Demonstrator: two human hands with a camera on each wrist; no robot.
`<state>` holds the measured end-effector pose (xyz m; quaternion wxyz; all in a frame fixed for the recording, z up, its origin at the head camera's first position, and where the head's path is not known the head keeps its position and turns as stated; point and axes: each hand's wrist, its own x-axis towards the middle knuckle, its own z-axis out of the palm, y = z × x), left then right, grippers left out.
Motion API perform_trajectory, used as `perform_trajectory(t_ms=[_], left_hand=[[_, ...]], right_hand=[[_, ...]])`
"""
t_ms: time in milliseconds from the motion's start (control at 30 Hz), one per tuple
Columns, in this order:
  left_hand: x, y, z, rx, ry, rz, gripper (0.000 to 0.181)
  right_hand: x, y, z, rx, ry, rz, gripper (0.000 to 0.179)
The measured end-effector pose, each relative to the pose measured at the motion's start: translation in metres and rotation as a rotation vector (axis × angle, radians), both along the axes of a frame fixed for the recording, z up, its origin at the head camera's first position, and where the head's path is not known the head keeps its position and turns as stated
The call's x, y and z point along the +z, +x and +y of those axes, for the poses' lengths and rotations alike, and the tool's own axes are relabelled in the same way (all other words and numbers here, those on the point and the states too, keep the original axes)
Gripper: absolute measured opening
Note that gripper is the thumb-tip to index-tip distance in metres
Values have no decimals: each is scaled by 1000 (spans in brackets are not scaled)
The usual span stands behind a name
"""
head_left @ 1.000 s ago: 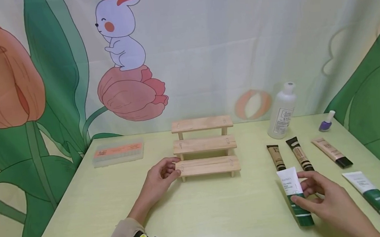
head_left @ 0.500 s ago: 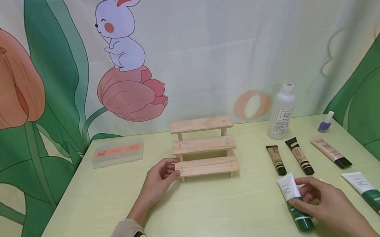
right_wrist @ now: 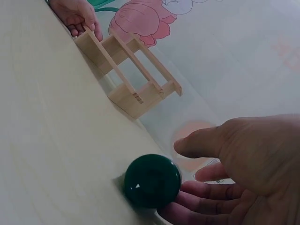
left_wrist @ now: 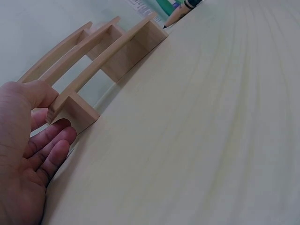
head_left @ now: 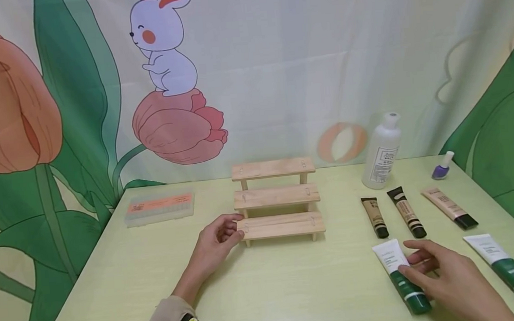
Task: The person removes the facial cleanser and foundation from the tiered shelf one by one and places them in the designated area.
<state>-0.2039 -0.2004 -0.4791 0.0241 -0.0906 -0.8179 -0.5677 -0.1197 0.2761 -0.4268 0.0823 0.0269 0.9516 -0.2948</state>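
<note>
A three-tier wooden display stand (head_left: 280, 224) stands in the middle of the table in the head view. My left hand (head_left: 218, 239) holds the left end of its lowest board, thumb on top and fingers curled beneath. A white-and-green squeeze tube (head_left: 402, 277) lies on the table at front right. My right hand (head_left: 447, 276) is beside it, fingers loosely bent along its right side. In the right wrist view the thumb (right_wrist: 197, 143) is raised off the tube, and the fingertips are right at its green cap (right_wrist: 152, 180).
Another white-and-green tube (head_left: 505, 268) lies to the right. Behind are two small tan tubes (head_left: 373, 217) (head_left: 406, 211) and a pink tube (head_left: 449, 208). A white bottle (head_left: 381, 153) and purple nail polish (head_left: 442, 166) stand farther back. A flat clear case (head_left: 160, 208) lies at left.
The white-and-green tube has come down toward the front and lies on the table. My right hand has loosened from it and shifted slightly right. The left hand stays on the stand.
</note>
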Motion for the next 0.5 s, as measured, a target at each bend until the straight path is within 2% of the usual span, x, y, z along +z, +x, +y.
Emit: perform_trajectory(t_ms=[133,200,267,333,467,500], left_hand=[[0,1,-1,-4,4,-5,32],[0,2,-1,-5,7,-5,32],[-1,2,-1,-3,10,-6,32],[-2,1,0,-3,12,-6,32],[-5,0,0,-4,15,-4,32],[-5,1,0,-5,16,-4,32]], right_hand=[[4,3,3,-4,42,43,68],[7,4,5,-28,29,26,69],[11,5,9,-46,28,52,67],[16,5,14,-60,25,121,63],[23,4,20,-53,66,359,47],[25,2,19,-46,64,396,45]])
